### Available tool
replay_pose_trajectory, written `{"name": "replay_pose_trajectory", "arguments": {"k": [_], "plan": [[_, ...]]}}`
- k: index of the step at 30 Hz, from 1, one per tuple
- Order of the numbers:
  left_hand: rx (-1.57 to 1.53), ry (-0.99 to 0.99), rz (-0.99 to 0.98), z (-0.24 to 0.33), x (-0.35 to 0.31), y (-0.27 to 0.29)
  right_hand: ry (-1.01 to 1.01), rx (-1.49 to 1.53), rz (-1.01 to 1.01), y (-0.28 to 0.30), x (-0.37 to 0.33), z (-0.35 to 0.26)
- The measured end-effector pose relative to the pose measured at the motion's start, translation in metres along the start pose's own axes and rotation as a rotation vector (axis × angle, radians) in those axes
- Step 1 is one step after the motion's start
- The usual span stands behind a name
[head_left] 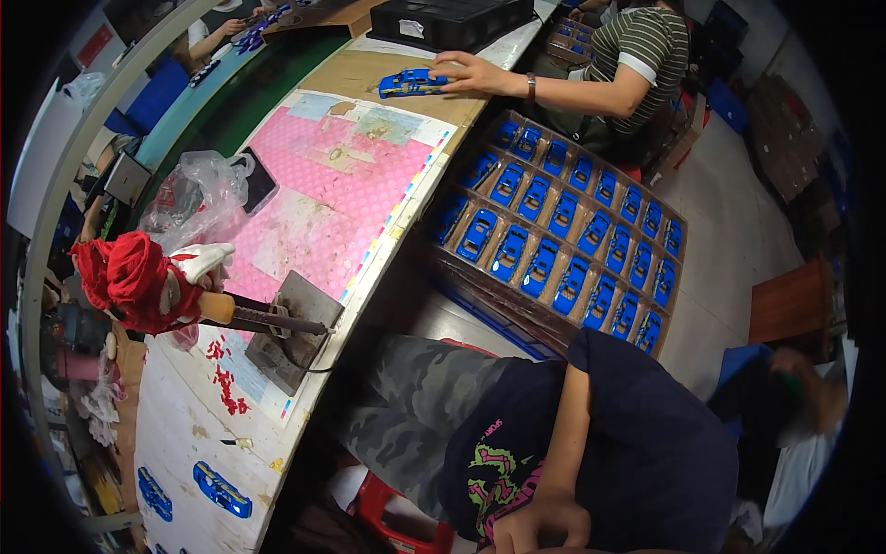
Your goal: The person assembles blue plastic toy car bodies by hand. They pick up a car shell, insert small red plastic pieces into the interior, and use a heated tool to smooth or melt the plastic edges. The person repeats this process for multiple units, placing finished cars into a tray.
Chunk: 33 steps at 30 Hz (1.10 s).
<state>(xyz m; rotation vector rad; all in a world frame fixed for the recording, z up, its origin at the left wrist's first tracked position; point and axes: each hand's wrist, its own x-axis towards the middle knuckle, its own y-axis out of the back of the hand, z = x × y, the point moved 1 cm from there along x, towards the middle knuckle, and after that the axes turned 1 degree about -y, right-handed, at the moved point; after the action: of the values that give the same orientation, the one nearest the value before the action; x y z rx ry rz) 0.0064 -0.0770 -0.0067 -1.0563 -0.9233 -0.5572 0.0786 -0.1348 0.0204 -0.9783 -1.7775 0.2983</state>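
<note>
My right hand (540, 526) rests low against my dark T-shirt (646, 434), at the bottom edge. Its thumb and fingers are bent but apart, with a dark gap between them and nothing visible in it; the fingertips are cut off by the frame. My left hand is not seen. On the white table (180, 397), a blue toy car body (221, 489) lies with a second blue car body (155, 494) beside it. Farther up stands a tool (277, 319) with a metal shaft, its end wrapped in red cloth (129, 282), by a grey metal plate (295, 332).
A co-worker's hand (475, 74) touches a blue toy car (411, 83) at the table's far end, near a black crate (448, 23). Right of the table, a divided carton (544, 314) holds many blue cars. A plastic bag (198, 198) and phone (260, 180) lie on the table.
</note>
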Motion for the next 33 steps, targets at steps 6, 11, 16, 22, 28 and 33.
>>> {"name": "replay_pose_trajectory", "arguments": {"k": [6, 11, 16, 22, 28, 33], "plan": [[-0.009, 0.0, -0.005, 0.001, 0.001, -0.002, -0.041, 0.073, 0.052, -0.001, 0.0, 0.001], [-0.019, -0.004, -0.021, -0.002, -0.001, -0.011, -0.058, 0.079, 0.072, -0.002, 0.001, -0.002], [-0.024, -0.009, -0.025, -0.004, -0.003, -0.014, -0.049, 0.104, 0.075, -0.003, 0.004, -0.004], [-0.036, -0.025, -0.026, -0.005, -0.004, -0.014, -0.024, 0.053, 0.09, -0.003, 0.003, -0.003], [-0.023, -0.023, -0.026, -0.004, -0.004, -0.016, -0.038, 0.035, 0.104, -0.003, 0.002, -0.005], [-0.033, -0.023, -0.025, 0.0, -0.005, -0.015, -0.01, 0.016, 0.109, -0.002, 0.001, -0.004]]}}
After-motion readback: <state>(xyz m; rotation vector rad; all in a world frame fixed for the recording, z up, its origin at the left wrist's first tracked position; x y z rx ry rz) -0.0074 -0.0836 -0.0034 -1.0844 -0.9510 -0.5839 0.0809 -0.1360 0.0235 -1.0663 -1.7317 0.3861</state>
